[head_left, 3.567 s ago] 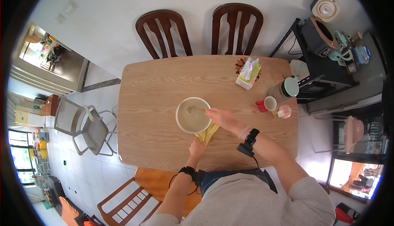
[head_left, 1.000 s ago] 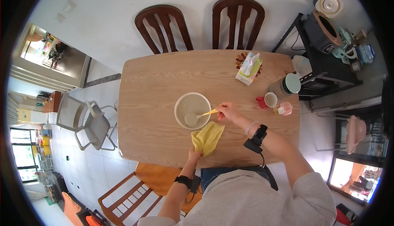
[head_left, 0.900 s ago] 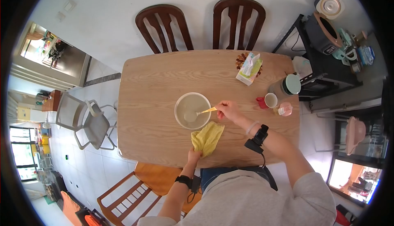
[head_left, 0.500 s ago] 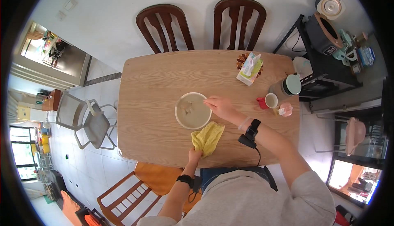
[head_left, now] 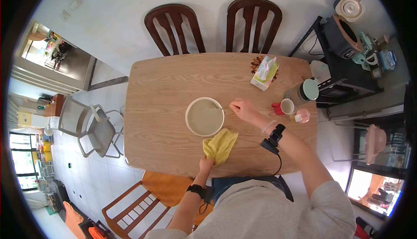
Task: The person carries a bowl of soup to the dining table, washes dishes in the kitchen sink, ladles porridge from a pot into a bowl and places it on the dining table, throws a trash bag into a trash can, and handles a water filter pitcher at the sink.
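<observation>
Spoon (head_left: 223, 108) points left into bowl (head_left: 186, 116), axis crosswise.

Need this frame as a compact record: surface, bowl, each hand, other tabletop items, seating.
surface: light wood-grain table with rounded corners
bowl: round white bowl, upright, pale contents
left_hand: left hand grips crumpled yellow cloth, beside the bowl
right_hand: right hand pinches slim-handled utensil, far end in the bowl
tabletop_right: white-and-green tissue box; red mug with pale interior; clear pitcher with mint lid; small pink container
seating_far_side: two dark slatted wooden chairs
</observation>
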The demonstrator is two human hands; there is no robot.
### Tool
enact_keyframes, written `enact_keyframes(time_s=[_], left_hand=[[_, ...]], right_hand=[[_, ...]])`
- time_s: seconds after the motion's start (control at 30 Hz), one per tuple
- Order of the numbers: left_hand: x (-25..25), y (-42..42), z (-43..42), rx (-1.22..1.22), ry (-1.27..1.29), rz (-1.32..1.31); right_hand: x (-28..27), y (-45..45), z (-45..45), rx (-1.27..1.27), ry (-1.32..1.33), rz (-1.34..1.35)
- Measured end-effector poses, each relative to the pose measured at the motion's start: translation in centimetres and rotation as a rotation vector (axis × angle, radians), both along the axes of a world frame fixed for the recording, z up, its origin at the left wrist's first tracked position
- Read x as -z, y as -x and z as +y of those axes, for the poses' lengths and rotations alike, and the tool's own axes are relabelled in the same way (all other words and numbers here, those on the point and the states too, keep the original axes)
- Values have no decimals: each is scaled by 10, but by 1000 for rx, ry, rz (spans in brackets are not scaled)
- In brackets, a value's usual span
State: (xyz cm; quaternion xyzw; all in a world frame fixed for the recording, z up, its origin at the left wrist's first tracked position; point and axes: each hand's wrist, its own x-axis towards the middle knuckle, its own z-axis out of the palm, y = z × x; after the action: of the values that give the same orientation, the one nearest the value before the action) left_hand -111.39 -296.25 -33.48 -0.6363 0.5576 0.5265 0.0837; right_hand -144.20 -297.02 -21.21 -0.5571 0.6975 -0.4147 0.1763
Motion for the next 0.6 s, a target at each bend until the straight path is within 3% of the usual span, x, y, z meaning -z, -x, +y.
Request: enact_keyframes(time_s=[0.13, 0.23, 0.43, 0.6], left_hand=[[6, 0, -2, 5, -5, -17], [7, -2, -2, 0, 2, -7], [6, -2, 0, -20, 9, 24], [14, -5, 2, -24, 43, 40]], right_hand=[[-12, -9, 7, 64, -271, -95], [22, -23, 7, 131, -334, -355], [27, -50, 3, 258, -399, -964], [-7, -56, -1, 222, -315, -835]])
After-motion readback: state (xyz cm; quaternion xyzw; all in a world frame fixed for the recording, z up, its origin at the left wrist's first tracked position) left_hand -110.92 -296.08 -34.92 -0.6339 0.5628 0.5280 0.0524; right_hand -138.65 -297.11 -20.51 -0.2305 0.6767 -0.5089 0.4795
